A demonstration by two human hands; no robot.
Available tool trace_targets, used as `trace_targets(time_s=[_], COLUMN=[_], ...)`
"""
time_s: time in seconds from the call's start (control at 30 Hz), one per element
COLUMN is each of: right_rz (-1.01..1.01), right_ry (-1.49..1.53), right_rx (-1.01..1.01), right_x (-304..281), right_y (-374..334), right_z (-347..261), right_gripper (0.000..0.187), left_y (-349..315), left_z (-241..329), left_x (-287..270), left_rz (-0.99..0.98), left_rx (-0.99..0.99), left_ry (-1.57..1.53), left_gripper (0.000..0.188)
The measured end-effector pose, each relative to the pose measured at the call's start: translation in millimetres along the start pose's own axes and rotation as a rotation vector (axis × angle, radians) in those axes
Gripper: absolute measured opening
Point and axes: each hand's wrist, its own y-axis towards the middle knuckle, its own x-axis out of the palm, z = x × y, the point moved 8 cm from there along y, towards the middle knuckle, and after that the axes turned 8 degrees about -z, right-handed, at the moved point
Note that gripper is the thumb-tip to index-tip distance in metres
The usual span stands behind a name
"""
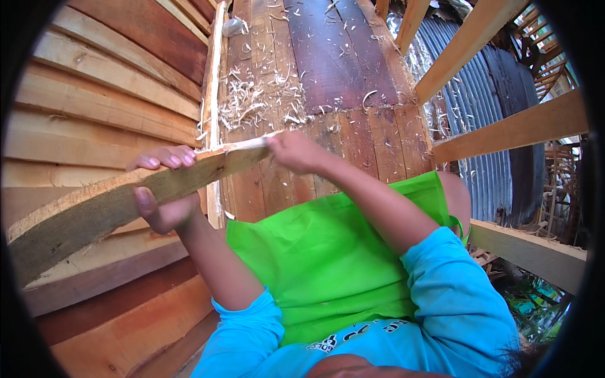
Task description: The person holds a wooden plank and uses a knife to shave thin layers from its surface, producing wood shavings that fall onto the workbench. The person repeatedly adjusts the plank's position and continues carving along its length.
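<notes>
Long wooden board [94, 211] slanting from near left to centre, left hand [169, 213] clamped across its edges, right hand [295, 152] curled at its far end, exact grip unclear, plank wall [101, 116] left, shaving-strewn floor [340, 145] stretching beyond, wooden railing [523, 126] right

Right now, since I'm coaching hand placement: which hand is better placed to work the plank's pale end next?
Probably the right hand: it is curled at that end of the plank, while the left hand grips farther along it.
</notes>
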Motion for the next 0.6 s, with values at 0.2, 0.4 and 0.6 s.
trace_targets(time_s=[0.2,0.4,0.6], right_rz=[0.068,-0.003,-0.099], right_ry=[-0.115,-0.048,-0.023], right_rx=[-0.093,0.02,0.166], right_x=[0,-8,-12], right_y=[-20,-9,-1], right_z=[-41,-7,29], right_gripper=[0.045,0.045,0.045], left_y=[1,4,6], left_z=[2,2,2], left_x=[-1,3,11], left_rz=[-0.037,-0.05,-0.064], left_rx=[0.031,0.042,0.05], left_ry=[-0.034,-0.093,-0.065], left_gripper=[0.039,0.039,0.039])
